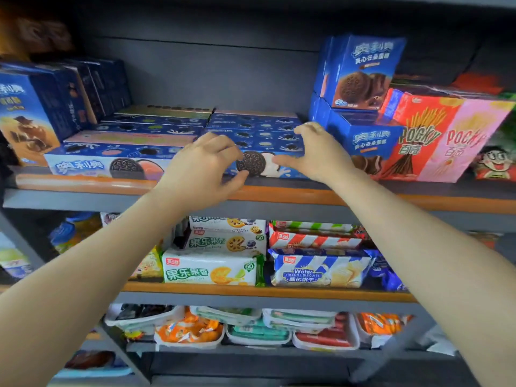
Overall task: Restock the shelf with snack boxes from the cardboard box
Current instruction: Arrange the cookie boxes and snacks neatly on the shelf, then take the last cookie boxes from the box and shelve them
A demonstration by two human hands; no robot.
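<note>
The blue cookie box [259,163] I am working on lies flat at the front edge of the upper shelf [279,195], on the right-hand pile of matching boxes, with a second pile [111,163] just beside it on the left. I judge it to be light and stiff: thin glossy cardboard, long and flat, likely a bit slick on the printed faces and easy to dent at the corners. The short ends or the long edges look like the best places to take hold, with pressure spread over flat fingers rather than a pinch in the middle.

My left hand [203,166] is in front of the box's left part, fingers loosely curled, thumb under near the shelf lip; I cannot tell whether this grip actually closes on the box. My right hand [315,152] is open, fingers spread, at the box's right end.

To the right, blue upright boxes [365,71] and red and pink stick-biscuit boxes [435,138] stand close by. The cardboard box is not in view.
</note>
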